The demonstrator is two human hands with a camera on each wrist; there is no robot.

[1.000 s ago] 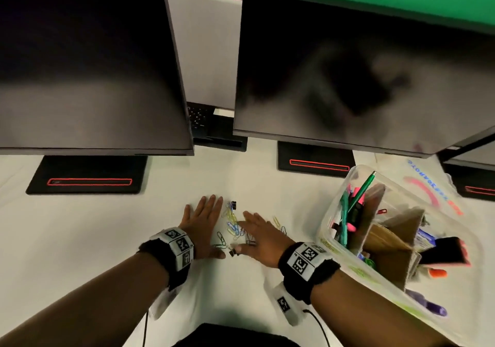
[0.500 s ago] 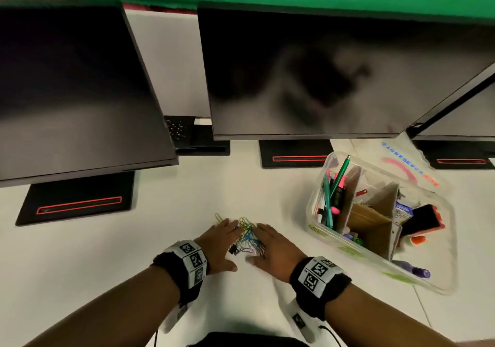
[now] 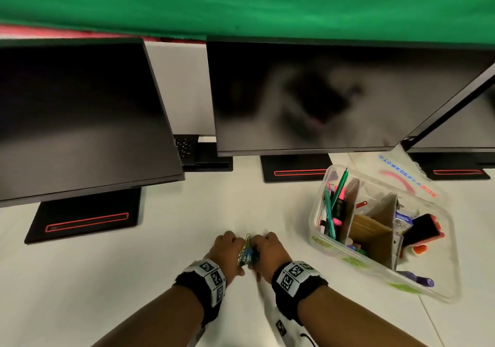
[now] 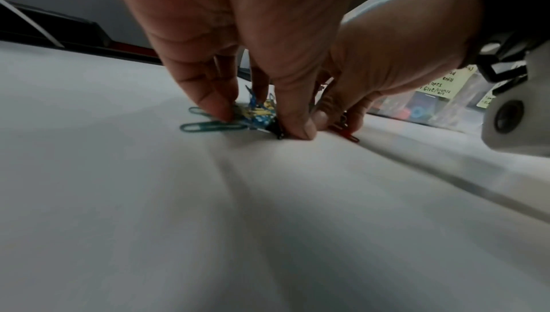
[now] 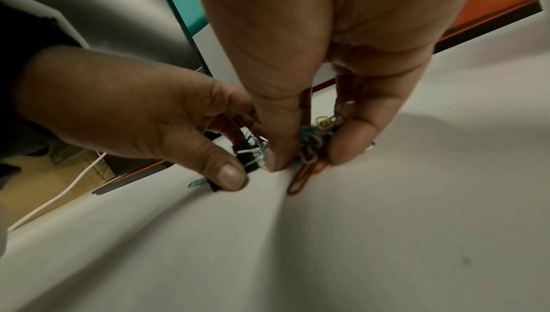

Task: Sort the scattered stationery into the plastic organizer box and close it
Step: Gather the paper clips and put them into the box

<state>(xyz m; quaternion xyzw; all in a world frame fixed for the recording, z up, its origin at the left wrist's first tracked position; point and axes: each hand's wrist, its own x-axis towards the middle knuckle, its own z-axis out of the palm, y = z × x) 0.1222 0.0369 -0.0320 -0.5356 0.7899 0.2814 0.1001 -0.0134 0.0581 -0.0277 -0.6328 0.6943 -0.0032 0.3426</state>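
Observation:
A small heap of coloured paper clips point(image 3: 247, 251) with a black binder clip lies on the white table, squeezed between both hands. My left hand point(image 3: 227, 249) curls its fingers round the heap from the left, thumb on the binder clip point(image 5: 247, 159). My right hand point(image 3: 267, 250) pinches the clips point(image 5: 312, 140) from the right; a red clip point(image 5: 306, 176) sticks out below. In the left wrist view green clips point(image 4: 208, 126) poke out under the fingertips. The clear plastic organizer box point(image 3: 439, 290) stands open to the right, with pens point(image 3: 333, 207), cardboard dividers and other stationery inside.
Three dark monitors on black bases point(image 3: 83, 215) line the back of the table. The box's clear lid point(image 3: 396, 175) with coloured lettering lies behind the box. A keyboard point(image 3: 184, 145) shows between the left and middle monitors. The table cloth point(image 4: 268, 223) wrinkles under the hands.
Both hands went from flat and apart over scattered clips to curled and close together, sweeping the clips into one heap between them. The head view shifted left and up.

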